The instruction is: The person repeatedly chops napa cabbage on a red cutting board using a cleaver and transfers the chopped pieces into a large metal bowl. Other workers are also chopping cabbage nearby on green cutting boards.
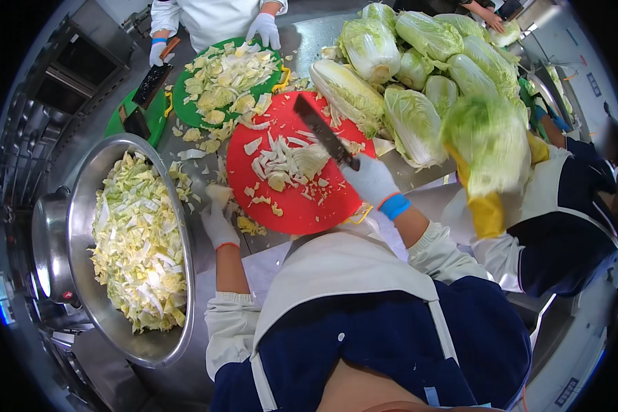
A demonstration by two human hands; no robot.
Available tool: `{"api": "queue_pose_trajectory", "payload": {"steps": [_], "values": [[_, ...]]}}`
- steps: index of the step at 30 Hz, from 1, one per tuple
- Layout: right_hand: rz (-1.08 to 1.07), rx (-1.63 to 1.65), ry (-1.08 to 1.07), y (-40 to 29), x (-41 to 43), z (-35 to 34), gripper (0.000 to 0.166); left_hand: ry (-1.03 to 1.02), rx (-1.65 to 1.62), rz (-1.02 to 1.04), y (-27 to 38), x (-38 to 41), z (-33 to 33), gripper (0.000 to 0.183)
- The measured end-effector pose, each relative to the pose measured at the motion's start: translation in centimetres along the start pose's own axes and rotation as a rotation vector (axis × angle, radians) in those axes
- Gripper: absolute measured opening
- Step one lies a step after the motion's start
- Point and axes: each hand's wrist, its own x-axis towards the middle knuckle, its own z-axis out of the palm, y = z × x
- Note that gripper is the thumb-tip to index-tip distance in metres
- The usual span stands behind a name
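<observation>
A round red cutting board [268, 211] lies before me on the metal table, with sliced napa cabbage [283, 162] spread over its middle. My right hand [372, 180], in a white glove with a blue band, grips a cleaver [322, 129] by its handle; the dark blade reaches over the board towards its far edge. My left hand [220, 224], also gloved in white, is off the board's left side, at a pale piece of cabbage [219, 194]; whether the fingers hold it is unclear. Left of that hand stands a large steel bowl [189, 288] heaped with chopped cabbage [139, 247].
Whole napa cabbages [412, 118] are piled at the far right. A co-worker in yellow gloves [486, 213] holds a blurred cabbage close by on the right. Across the table, another person's gloved hands are near green boards [185, 113] and a cleaver [152, 85]. Cabbage scraps litter the table.
</observation>
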Motion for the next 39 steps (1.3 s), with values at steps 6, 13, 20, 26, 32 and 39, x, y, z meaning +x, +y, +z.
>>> {"api": "queue_pose_trajectory", "payload": {"steps": [6,13,20,26,32,39], "values": [[0.019,-0.28,0.078,2.7,2.6,-0.8,0.045,0.345,0.927,0.443,-5.4,-0.3,-0.8,0.077],[0.166,0.225,-0.238,2.6,2.9,0.0,0.041,0.277,1.378,0.26,-6.1,-4.4,8.4,0.101],[0.466,0.792,-0.389,4.8,3.1,1.3,0.037,0.229,1.115,0.502,-6.3,-0.2,5.7,0.051],[0.487,0.89,-0.399,5.6,3.0,3.0,0.037,0.191,0.609,0.435,-7.7,3.6,2.9,0.034],[0.48,0.829,-0.416,4.9,2.6,2.4,0.041,0.033,1.149,0.499,-3.2,2.7,13.6,0.083],[0.43,0.906,-0.524,1.6,2.2,6.7,0.036,-0.358,1.232,0.585,-4.2,-3.3,21.0,0.089]]}}
